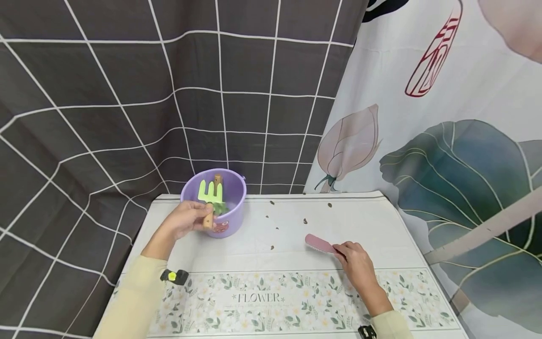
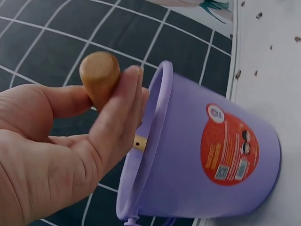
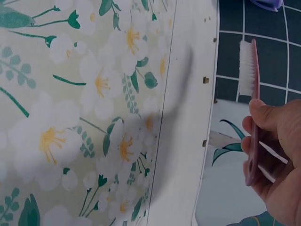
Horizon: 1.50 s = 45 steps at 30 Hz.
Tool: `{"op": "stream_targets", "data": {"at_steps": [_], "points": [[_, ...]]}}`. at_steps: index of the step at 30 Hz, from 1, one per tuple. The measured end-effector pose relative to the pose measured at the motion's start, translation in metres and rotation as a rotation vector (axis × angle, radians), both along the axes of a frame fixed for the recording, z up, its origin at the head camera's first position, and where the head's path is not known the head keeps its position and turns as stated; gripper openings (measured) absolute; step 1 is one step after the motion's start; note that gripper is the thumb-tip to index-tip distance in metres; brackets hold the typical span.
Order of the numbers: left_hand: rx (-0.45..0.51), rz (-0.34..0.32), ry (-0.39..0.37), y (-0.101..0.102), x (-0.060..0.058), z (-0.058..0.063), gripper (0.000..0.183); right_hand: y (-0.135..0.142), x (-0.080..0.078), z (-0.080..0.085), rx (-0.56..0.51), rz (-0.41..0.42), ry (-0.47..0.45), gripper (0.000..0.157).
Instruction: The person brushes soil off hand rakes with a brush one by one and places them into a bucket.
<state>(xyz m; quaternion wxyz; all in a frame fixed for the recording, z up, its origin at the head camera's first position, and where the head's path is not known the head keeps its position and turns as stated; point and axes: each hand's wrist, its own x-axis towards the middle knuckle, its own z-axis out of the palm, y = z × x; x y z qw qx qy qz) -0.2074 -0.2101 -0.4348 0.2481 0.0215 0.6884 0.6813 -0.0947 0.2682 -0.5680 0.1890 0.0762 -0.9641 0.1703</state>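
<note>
My left hand (image 1: 186, 220) holds a small garden fork by its wooden handle (image 2: 99, 77), at the near rim of a purple bucket (image 1: 233, 214). The fork's light-green tines (image 1: 210, 192) point up over the bucket's opening. Inside the bucket, another wooden handle (image 1: 218, 180) and a darker green part (image 1: 220, 208) show, partly hidden. My right hand (image 1: 359, 267) grips a pink brush (image 1: 319, 243) by its handle, above the right part of the table. White bristles (image 3: 246, 68) line one side of the brush in the right wrist view.
Several small brown bits (image 1: 305, 221) lie scattered on the white tabletop (image 1: 262, 259) between bucket and brush. A floral band with the word FLOWER crosses the near part of the cloth. A dark grid curtain (image 1: 245, 113) and a printed white curtain (image 1: 360, 141) hang behind.
</note>
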Motion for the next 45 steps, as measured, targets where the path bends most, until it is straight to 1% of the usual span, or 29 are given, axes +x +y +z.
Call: {"op": "stream_targets", "data": {"at_steps": [3, 6, 8, 11, 13, 16, 18, 20, 23, 26, 29, 31, 33, 36, 37, 39, 41, 43, 45], "points": [[0.03, -0.022, -0.048, -0.006, -0.007, 0.0, 0.026, 0.0, 0.0, 0.002, 0.004, -0.021, -0.046, 0.026], [0.056, -0.02, -0.102, -0.01, -0.012, 0.001, 0.022, 0.0, 0.0, 0.003, 0.008, -0.044, -0.086, 0.026], [0.056, -0.021, -0.129, -0.012, -0.014, 0.002, 0.023, 0.0, -0.001, 0.004, 0.007, -0.05, -0.101, 0.026], [0.001, -0.012, -0.156, -0.015, -0.016, 0.004, 0.026, -0.001, -0.001, 0.003, 0.001, -0.049, -0.106, 0.026], [-0.063, -0.016, -0.148, -0.016, -0.018, 0.005, 0.027, -0.001, -0.001, 0.003, -0.003, -0.046, -0.102, 0.026], [-0.2, -0.038, -0.104, -0.015, -0.021, 0.009, 0.025, -0.001, -0.001, 0.003, -0.005, -0.042, -0.093, 0.026], [-0.286, -0.063, -0.064, -0.014, -0.022, 0.014, 0.022, -0.001, -0.001, 0.002, -0.002, -0.038, -0.086, 0.026], [-0.358, -0.078, -0.04, -0.012, -0.023, 0.019, 0.02, -0.001, -0.001, 0.001, 0.001, -0.033, -0.082, 0.026], [-0.441, -0.086, -0.012, -0.009, -0.025, 0.026, 0.026, -0.001, 0.0, 0.0, 0.005, -0.031, -0.079, 0.026], [-0.538, -0.098, 0.033, -0.006, -0.029, 0.031, 0.031, -0.002, 0.0, 0.0, 0.006, -0.03, -0.079, 0.026], [-0.651, -0.135, 0.078, -0.003, -0.033, 0.036, 0.032, -0.003, 0.0, 0.001, 0.004, -0.025, -0.073, 0.025], [-0.739, -0.157, 0.122, 0.0, -0.037, 0.039, 0.031, -0.003, 0.0, 0.001, 0.002, -0.02, -0.068, 0.025], [-0.846, -0.168, 0.178, 0.002, -0.039, 0.043, 0.025, -0.003, 0.0, 0.0, 0.002, -0.018, -0.063, 0.025], [-1.017, -0.146, 0.265, 0.007, -0.041, 0.047, 0.007, -0.003, 0.0, -0.001, 0.003, -0.021, -0.064, 0.025], [-1.066, -0.137, 0.287, 0.008, -0.042, 0.048, 0.012, -0.004, 0.0, -0.001, 0.004, -0.022, -0.066, 0.025], [-1.148, -0.115, 0.319, 0.01, -0.043, 0.048, 0.032, -0.003, 0.0, -0.002, 0.005, -0.023, -0.069, 0.024], [-1.205, -0.091, 0.348, 0.012, -0.044, 0.046, 0.048, -0.003, 0.0, -0.002, 0.007, -0.023, -0.07, 0.024], [-1.231, -0.064, 0.378, 0.013, -0.046, 0.043, 0.053, -0.003, 0.0, -0.002, 0.007, -0.023, -0.07, 0.024], [-1.231, -0.031, 0.413, 0.014, -0.048, 0.038, 0.053, -0.003, 0.001, -0.002, 0.006, -0.025, -0.07, 0.024]]}}
